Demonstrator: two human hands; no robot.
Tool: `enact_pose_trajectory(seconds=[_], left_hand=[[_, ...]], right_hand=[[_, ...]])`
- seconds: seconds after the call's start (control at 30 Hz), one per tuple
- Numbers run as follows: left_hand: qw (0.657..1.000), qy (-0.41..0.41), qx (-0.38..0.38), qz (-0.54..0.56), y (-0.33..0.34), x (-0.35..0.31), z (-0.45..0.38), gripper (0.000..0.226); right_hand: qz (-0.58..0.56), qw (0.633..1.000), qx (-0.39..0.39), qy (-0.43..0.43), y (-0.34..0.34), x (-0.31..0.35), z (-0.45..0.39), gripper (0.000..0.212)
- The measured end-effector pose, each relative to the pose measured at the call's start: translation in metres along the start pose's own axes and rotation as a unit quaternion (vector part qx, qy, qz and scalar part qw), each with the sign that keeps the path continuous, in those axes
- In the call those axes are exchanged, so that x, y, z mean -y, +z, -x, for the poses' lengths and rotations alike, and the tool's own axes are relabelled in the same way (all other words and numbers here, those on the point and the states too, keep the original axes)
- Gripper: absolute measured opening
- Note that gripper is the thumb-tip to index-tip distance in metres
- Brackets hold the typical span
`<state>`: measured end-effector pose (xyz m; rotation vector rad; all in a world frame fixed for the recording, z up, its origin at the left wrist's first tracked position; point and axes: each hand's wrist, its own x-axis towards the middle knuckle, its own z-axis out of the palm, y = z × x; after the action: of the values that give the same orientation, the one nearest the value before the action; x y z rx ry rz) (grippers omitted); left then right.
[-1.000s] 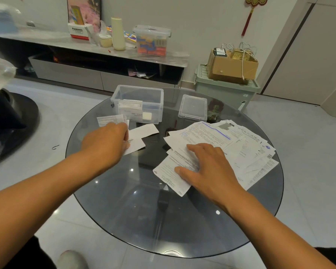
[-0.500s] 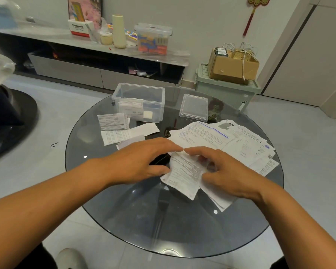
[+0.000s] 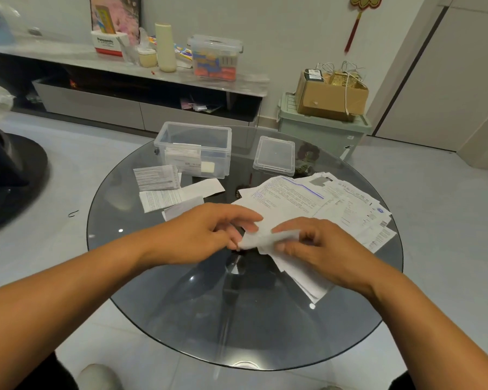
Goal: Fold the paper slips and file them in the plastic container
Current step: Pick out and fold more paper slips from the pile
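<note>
Both grips (hands) pinch one slip [image 3: 268, 237].

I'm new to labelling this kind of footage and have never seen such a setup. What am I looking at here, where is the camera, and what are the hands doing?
There is no machine here: a person wears one wide-angle camera on the head, looking forward and down, so the two arms entering from below are their own. The left hand and right hand together pinch a paper slip over a round glass table, apparently folding it. To the right lies a spread pile of papers; to the left, a few folded slips. Behind them stands an open clear container with slips already inside, and its lid lies beside it.
</note>
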<state>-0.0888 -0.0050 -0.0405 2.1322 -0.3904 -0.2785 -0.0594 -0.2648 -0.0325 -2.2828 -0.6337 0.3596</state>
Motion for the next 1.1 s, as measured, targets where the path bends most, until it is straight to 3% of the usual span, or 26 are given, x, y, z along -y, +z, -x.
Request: enact_pose_trajectory(seconds=[0.13,0.27,0.43,0.57,0.67,0.77,0.83,0.97,1.1], left_hand=[[0.992,0.015,0.048,-0.114,-0.004,0.004,0.003,0.038],[0.983,0.050,0.078,-0.161,0.002,0.003,0.001,0.035],[0.982,0.073,0.003,-0.174,0.012,0.009,-0.004,0.011],[0.990,0.036,-0.030,-0.133,0.024,0.005,-0.003,0.035],[0.993,-0.003,-0.065,-0.103,0.031,0.005,-0.005,0.026],[0.992,-0.022,-0.083,-0.090,0.034,0.001,-0.005,0.050],[0.988,-0.014,-0.096,-0.120,0.033,0.002,-0.004,0.062],[0.966,0.060,-0.049,-0.245,0.027,0.006,-0.004,0.047],[0.936,0.078,0.002,-0.343,0.022,0.005,-0.004,0.073]], right_hand=[[0.059,0.998,0.021,0.014,-0.002,0.002,0.003,0.016],[0.174,0.985,0.014,0.006,-0.004,0.007,0.007,0.034],[0.224,0.974,0.027,0.023,-0.008,0.013,0.014,0.034],[0.097,0.989,0.003,0.108,-0.005,0.004,0.015,0.039],[0.024,0.987,-0.033,0.153,-0.002,-0.003,0.012,0.051],[0.025,0.985,-0.058,0.162,0.004,-0.003,0.007,0.038],[0.055,0.982,-0.070,0.169,0.007,-0.001,0.006,0.034],[0.065,0.977,-0.095,0.180,0.008,-0.002,0.008,0.026],[0.021,0.980,-0.099,0.172,0.006,-0.001,0.010,0.032]])
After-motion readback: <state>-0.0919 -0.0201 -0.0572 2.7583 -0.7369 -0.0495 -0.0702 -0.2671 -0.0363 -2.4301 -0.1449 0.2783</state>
